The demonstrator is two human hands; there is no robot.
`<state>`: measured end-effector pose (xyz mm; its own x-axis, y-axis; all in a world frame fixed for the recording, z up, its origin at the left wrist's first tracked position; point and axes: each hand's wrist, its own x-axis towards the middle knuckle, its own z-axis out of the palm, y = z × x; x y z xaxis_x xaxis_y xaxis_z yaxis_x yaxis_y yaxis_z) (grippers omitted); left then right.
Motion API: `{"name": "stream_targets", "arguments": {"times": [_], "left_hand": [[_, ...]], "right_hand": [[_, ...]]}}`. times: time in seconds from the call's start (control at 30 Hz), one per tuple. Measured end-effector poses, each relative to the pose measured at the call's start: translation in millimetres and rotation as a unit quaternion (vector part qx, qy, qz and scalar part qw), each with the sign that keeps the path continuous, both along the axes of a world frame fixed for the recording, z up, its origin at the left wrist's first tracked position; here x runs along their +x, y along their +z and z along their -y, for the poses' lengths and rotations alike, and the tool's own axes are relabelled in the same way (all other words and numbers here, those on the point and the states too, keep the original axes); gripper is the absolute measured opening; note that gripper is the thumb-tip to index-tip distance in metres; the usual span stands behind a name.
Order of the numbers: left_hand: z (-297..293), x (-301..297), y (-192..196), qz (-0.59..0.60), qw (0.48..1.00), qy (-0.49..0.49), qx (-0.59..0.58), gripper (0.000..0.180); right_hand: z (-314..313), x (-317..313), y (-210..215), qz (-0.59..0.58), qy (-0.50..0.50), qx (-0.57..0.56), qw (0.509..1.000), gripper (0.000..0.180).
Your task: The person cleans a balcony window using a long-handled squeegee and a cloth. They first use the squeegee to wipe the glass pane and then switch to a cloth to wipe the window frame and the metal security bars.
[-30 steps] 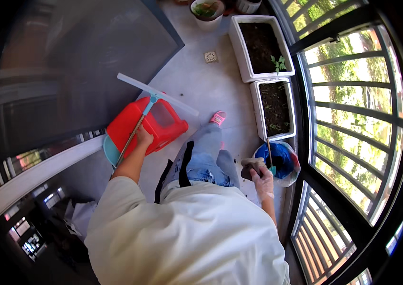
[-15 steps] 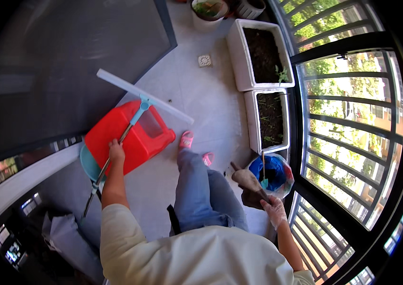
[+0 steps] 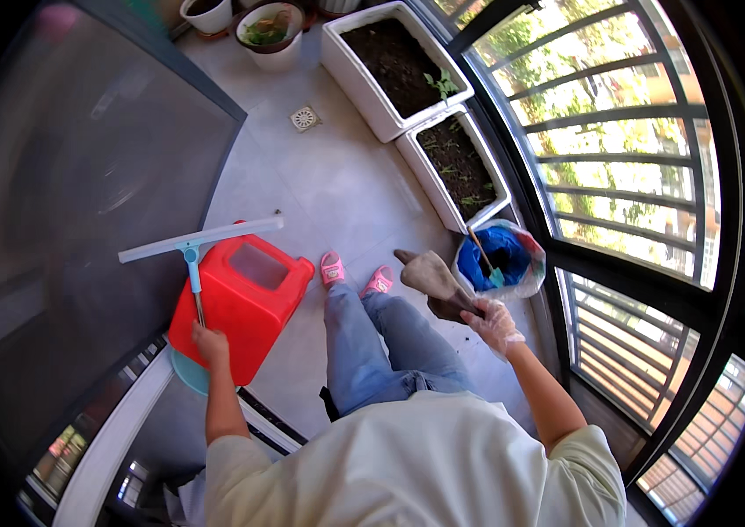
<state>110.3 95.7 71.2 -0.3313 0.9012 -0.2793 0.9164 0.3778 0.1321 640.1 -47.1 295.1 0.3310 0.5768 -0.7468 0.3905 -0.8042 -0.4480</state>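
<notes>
My left hand (image 3: 211,345) is closed round the pole of a squeegee (image 3: 201,239) with a light blue head and a long white blade. The squeegee's pole crosses a red plastic bin or stool (image 3: 254,303), which has an opening in its upper side. My right hand (image 3: 493,325), in a clear plastic glove, grips the narrow dark end of a grey-brown, dirty-looking thing (image 3: 434,274), wide in the middle; I cannot make out its kind. Close by stands a bucket (image 3: 531,279) lined with a blue bag, with a small turquoise-bladed tool (image 3: 488,263) in it.
Two white planter boxes (image 3: 355,83) of soil and small plants line the barred window (image 3: 610,140) at right. Potted plants (image 3: 271,48) stand at the back, near a floor drain (image 3: 305,119). A dark panel (image 3: 100,167) rises at left. A turquoise basin (image 3: 190,373) shows behind the red thing.
My view has turned, shifting the planters leftward. The squeegee's blade is more level, and my left hand is lower. My right hand still holds the brown thing, nearer the bucket's front.
</notes>
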Motion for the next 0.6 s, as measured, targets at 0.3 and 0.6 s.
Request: {"name": "stream_targets", "arguments": {"times": [0.3, 0.6], "left_hand": [[-2.4, 314.6, 164.7, 0.473, 0.74, -0.477, -0.026, 0.037], [-8.3, 465.3, 124.5, 0.609, 0.579, -0.312, -0.443, 0.018]], "right_hand": [[-46.8, -28.5, 18.4, -0.042, 0.108, 0.116, 0.986, 0.02], [-8.5, 86.7, -14.5, -0.053, -0.199, 0.194, 0.959, 0.032]]}}
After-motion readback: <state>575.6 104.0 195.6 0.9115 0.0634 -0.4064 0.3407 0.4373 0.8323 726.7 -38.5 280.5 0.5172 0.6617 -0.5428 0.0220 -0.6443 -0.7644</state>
